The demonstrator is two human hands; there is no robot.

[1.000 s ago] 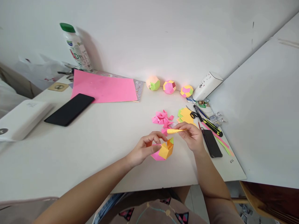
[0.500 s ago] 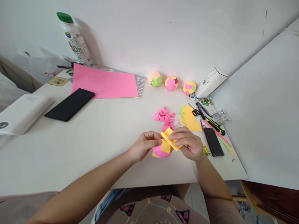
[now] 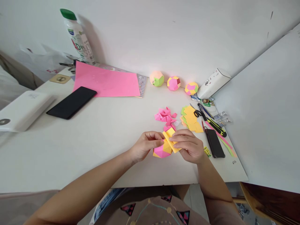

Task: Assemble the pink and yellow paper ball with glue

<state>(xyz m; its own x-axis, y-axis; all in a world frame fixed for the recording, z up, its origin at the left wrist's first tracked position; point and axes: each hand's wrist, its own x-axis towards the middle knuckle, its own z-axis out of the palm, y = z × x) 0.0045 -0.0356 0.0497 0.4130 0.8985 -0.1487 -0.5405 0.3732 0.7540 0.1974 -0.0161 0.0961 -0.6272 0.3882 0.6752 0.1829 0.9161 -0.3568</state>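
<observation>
Pink-and-yellow paper ball [image 3: 162, 151]: near the front edge of the desk [image 3: 105, 137], between the hands; cannot tell whether it rests on the surface or is held just above. Left hand [image 3: 145, 147]: thumb and fingers pinched on the ball's upper edge. Right hand [image 3: 192, 146]: gripping a folded yellow paper [image 3: 170, 132], which overlaps the ball's right side in view; contact between the two unclear. Just beyond: heap of pink folded pieces [image 3: 164, 115]; to its right, yellow sheets [image 3: 191, 118], with scissors [image 3: 196, 111] at their far edge. Along the wall, three paper balls [image 3: 173, 83] in a row.

Risks, judged: too hard a left-hand pinch could dent the facets or spring a joint, the paper looking thin. A slack right grip could let the fold unroll; uneven finger pressure could skew its crease. A forward knuckle could scatter the pink heap.
</observation>
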